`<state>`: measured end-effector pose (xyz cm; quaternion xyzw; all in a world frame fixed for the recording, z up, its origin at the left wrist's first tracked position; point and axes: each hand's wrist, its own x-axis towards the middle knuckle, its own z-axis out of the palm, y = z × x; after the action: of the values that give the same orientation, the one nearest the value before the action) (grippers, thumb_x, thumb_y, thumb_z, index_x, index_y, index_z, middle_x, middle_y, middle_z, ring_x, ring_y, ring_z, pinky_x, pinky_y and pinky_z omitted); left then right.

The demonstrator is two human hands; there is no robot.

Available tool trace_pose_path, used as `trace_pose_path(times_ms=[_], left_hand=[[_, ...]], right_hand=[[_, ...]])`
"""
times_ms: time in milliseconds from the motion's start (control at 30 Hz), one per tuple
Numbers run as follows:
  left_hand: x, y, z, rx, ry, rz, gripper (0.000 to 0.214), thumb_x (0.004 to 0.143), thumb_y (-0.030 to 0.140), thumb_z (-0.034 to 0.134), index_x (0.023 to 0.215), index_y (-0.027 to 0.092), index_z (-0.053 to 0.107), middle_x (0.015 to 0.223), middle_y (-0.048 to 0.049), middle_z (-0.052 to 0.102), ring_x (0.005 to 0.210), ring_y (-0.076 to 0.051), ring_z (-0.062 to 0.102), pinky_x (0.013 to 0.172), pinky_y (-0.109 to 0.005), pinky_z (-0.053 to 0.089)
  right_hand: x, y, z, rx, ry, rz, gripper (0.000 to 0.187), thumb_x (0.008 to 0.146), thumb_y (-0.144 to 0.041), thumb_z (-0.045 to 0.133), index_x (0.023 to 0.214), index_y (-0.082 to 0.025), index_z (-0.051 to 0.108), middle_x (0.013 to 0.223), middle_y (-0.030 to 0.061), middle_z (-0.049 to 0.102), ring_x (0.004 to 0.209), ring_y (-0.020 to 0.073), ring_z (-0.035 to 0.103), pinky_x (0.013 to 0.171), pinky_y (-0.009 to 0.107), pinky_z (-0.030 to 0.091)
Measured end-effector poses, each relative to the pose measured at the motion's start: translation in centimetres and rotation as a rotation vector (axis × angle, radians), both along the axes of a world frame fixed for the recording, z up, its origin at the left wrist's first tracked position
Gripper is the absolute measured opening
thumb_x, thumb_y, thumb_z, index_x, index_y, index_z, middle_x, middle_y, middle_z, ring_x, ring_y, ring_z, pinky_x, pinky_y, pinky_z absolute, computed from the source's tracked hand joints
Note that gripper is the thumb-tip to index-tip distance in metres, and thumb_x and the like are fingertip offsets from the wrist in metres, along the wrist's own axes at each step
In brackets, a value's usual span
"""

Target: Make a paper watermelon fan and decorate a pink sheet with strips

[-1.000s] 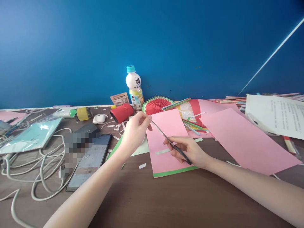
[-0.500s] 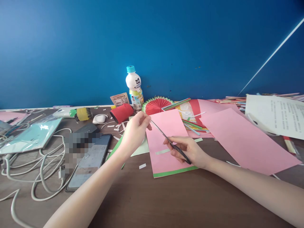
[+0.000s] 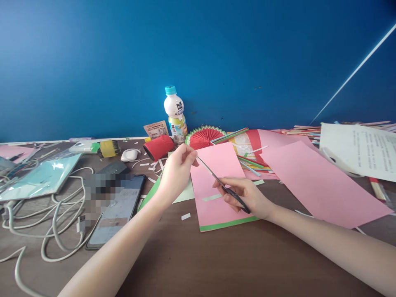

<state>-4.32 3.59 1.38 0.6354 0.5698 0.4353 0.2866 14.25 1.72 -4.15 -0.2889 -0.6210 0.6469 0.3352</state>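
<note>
Black-handled scissors (image 3: 236,199) sit in my right hand (image 3: 252,200), its fingers wrapped round the handles. Their blades slope up and left over a pink sheet of paper (image 3: 216,165). At the blade tips my left hand (image 3: 179,167) is closed in a pinch; what it holds is hidden by the fingers, though a thin pale edge runs along the blades. A pale strip of paper (image 3: 213,198) lies across the pink sheet, below the scissors. Green paper (image 3: 229,224) shows along the sheet's near edge.
A red-and-green pleated paper fan (image 3: 206,138), a bottle (image 3: 175,113) and a red tube (image 3: 159,147) stand or lie by the blue wall. To the left are a phone (image 3: 119,216) and tangled white cables (image 3: 54,225). Another pink sheet (image 3: 321,185) lies right.
Very little differs. My right hand and the scissors have shifted slightly right; my left hand has barely moved and keeps its pinch.
</note>
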Motion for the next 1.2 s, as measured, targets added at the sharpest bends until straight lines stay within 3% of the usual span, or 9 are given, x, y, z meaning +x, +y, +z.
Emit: trace_pose_path(times_ms=[533, 1200], left_hand=[[-0.3, 0.5, -0.5, -0.011, -0.046, -0.036, 0.016, 0.084, 0.031, 0.045, 0.072, 0.020, 0.047, 0.065, 0.0032, 0.061, 0.069, -0.012, 0.055, 0.068, -0.027, 0.038], [-0.6, 0.8, 0.1, -0.002, -0.156, -0.026, 0.017, 0.084, 0.032, 0.046, 0.073, 0.019, 0.046, 0.064, 0.0030, 0.057, 0.067, -0.012, 0.058, 0.068, -0.027, 0.041]], right_hand=[[0.0, 0.0, 0.2, 0.018, -0.004, -0.009, 0.033, 0.075, -0.041, 0.062, 0.094, -0.015, 0.054, 0.067, -0.0051, 0.038, 0.037, 0.0007, 0.037, 0.035, 0.020, 0.029], [0.0, -0.2, 0.2, 0.017, -0.033, 0.004, 0.035, 0.075, -0.042, 0.062, 0.094, -0.015, 0.053, 0.067, -0.0050, 0.037, 0.037, 0.0012, 0.037, 0.035, 0.020, 0.031]])
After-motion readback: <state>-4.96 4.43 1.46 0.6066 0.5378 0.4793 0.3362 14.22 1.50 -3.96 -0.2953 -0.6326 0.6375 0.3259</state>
